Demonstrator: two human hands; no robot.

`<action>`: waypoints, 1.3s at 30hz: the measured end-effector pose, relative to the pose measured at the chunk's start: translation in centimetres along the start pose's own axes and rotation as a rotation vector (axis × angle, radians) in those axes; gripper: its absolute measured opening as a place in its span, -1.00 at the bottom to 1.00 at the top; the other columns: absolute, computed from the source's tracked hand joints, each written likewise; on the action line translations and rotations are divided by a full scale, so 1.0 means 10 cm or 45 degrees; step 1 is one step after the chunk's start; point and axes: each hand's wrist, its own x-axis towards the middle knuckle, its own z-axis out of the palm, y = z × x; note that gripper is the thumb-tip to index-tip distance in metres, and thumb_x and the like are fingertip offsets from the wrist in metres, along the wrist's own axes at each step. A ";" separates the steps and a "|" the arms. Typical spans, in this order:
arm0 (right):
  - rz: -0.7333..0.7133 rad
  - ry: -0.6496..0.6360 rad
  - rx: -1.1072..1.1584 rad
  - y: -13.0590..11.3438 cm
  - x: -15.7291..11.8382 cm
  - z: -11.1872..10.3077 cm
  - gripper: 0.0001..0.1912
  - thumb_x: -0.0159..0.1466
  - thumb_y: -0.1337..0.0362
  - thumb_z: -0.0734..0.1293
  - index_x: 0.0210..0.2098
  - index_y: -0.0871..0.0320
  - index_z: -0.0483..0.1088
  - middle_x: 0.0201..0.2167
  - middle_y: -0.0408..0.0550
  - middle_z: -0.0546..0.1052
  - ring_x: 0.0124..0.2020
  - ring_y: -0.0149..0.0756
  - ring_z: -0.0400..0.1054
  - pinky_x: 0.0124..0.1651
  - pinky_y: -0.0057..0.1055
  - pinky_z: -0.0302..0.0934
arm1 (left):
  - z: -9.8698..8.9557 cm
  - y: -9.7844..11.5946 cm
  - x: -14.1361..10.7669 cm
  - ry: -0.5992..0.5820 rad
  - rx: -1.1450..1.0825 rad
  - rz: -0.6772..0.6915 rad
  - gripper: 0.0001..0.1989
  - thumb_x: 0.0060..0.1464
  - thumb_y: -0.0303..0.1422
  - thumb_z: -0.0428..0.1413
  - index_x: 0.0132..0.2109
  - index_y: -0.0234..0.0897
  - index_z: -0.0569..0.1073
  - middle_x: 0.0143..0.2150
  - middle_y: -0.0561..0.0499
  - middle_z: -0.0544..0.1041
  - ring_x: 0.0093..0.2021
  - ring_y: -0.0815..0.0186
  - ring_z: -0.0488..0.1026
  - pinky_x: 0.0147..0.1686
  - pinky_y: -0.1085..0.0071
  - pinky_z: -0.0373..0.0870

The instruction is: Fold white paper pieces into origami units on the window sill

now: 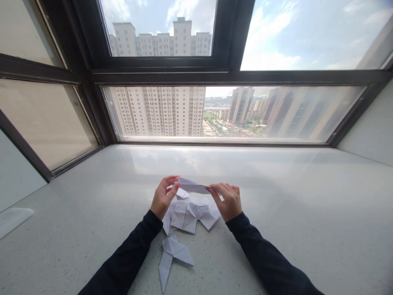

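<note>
Between my two hands, above the sill, I hold a long folded strip of white paper [193, 187]. My left hand [166, 194] pinches its left end between thumb and fingers. At the other end, the thumb and fingers of my right hand [227, 199] are closed on the paper. Below lies a pile of folded white paper pieces [186, 215], partly hidden by my left hand. Closer to me, apart from the pile, rests a folded paper figure [175, 250] with two pointed arms spread out.
The pale speckled window sill [291, 221] carries everything. Behind it stands a dark window frame [215, 78] with glass panes. At the far left edge lies a flat white object [14, 219], cut off by the view. A white wall [371, 123] bounds the right side.
</note>
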 end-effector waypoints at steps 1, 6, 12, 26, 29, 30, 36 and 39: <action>0.003 0.035 -0.058 0.06 0.02 -0.02 -0.82 0.18 0.23 0.18 -0.43 0.11 0.38 -0.51 -0.15 0.48 -0.46 -0.37 0.26 -0.29 -0.39 -0.14 | 0.00 -0.02 0.00 0.011 0.016 0.011 -0.68 -0.06 -0.31 0.05 -0.13 -0.32 0.27 -0.10 -0.13 0.40 -0.10 0.26 0.32 -0.14 0.37 0.24; 0.028 -0.049 -0.357 0.36 0.01 0.02 -0.78 0.17 0.17 0.18 -0.49 0.10 0.38 -0.62 -0.13 0.47 -0.49 -0.33 0.24 -0.33 -0.36 -0.18 | 0.03 -0.04 -0.01 0.034 0.082 -0.002 -0.74 -0.04 -0.34 0.01 -0.16 -0.32 0.30 -0.17 -0.11 0.43 -0.14 0.27 0.34 -0.16 0.36 0.24; 0.057 -0.174 -0.415 0.47 -0.03 0.11 -0.80 0.17 0.20 0.17 -0.47 0.09 0.38 -0.64 -0.14 0.46 -0.53 -0.34 0.24 -0.37 -0.39 -0.19 | 0.06 0.01 -0.05 -0.052 0.299 0.013 -0.80 -0.02 -0.37 -0.04 -0.21 -0.31 0.32 -0.19 -0.09 0.43 -0.19 0.28 0.34 -0.24 0.37 0.26; -0.363 -0.185 -0.189 0.02 0.03 -0.06 -0.81 0.21 0.26 0.13 -0.41 0.09 0.36 -0.59 -0.17 0.44 -0.46 -0.39 0.21 -0.22 -0.35 -0.20 | 0.04 0.07 -0.10 -0.080 1.520 0.919 -0.60 0.05 -0.35 -0.06 0.07 -0.14 0.17 0.06 -0.05 0.28 0.06 0.19 0.13 0.06 0.17 -0.17; -0.425 -0.206 -0.126 -0.07 0.01 -0.05 -0.82 0.21 0.27 0.14 -0.41 0.09 0.35 -0.59 -0.18 0.43 -0.46 -0.40 0.20 -0.20 -0.35 -0.19 | 0.04 0.13 -0.09 -0.199 1.640 0.862 -0.64 0.06 -0.25 -0.09 0.02 -0.16 0.23 -0.11 -0.06 0.42 -0.12 0.20 0.30 0.00 0.17 -0.10; -0.417 -0.203 -0.112 -0.09 0.00 -0.04 -0.82 0.21 0.27 0.14 -0.41 0.09 0.35 -0.59 -0.18 0.42 -0.46 -0.40 0.20 -0.20 -0.36 -0.18 | 0.04 0.13 -0.08 -0.247 1.671 0.801 -0.66 0.06 -0.22 -0.11 -0.03 -0.20 0.28 -0.21 -0.06 0.46 -0.21 0.22 0.34 -0.07 0.22 0.02; -0.349 -0.273 -0.020 -0.06 -0.01 -0.02 -0.80 0.21 0.28 0.14 -0.40 0.11 0.37 -0.58 -0.16 0.43 -0.48 -0.41 0.21 -0.21 -0.35 -0.11 | -0.03 0.05 -0.06 -0.475 1.681 0.490 -0.57 -0.04 -0.01 -0.13 -0.36 -0.29 0.39 -0.51 -0.07 0.45 -0.53 0.29 0.36 -0.57 0.49 0.08; -0.284 -0.331 0.100 -0.04 -0.01 0.00 -0.80 0.21 0.27 0.14 -0.40 0.11 0.38 -0.56 -0.14 0.44 -0.48 -0.39 0.23 -0.26 -0.36 -0.04 | -0.04 0.01 -0.06 -0.567 1.678 0.431 -0.57 -0.06 0.00 -0.12 -0.40 -0.29 0.38 -0.56 -0.09 0.44 -0.58 0.27 0.36 -0.62 0.49 0.05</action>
